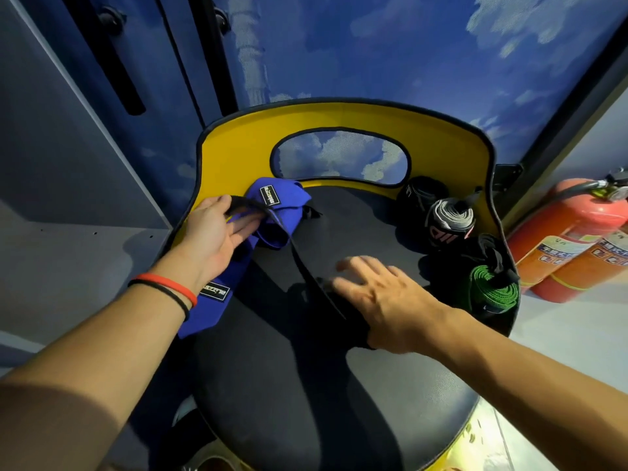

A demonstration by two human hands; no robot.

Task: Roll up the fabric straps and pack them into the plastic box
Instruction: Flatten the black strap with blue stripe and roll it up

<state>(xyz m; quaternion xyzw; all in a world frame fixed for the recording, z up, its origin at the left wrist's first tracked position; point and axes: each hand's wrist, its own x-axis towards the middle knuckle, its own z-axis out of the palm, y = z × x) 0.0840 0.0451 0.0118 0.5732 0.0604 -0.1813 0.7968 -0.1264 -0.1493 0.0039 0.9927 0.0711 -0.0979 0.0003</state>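
Blue strap (277, 215) on the chair seat (339, 385): left hand (214, 232) grip pinches its black tail (245, 203); right hand (380, 295), grip spread flat, should smooth it taut.

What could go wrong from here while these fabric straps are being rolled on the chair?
The long blue fabric strap overhangs the black padded chair seat beneath the left hand and may slide off. The rolled green webbing strap sits at the seat's right edge, where the right hand might knock it off.
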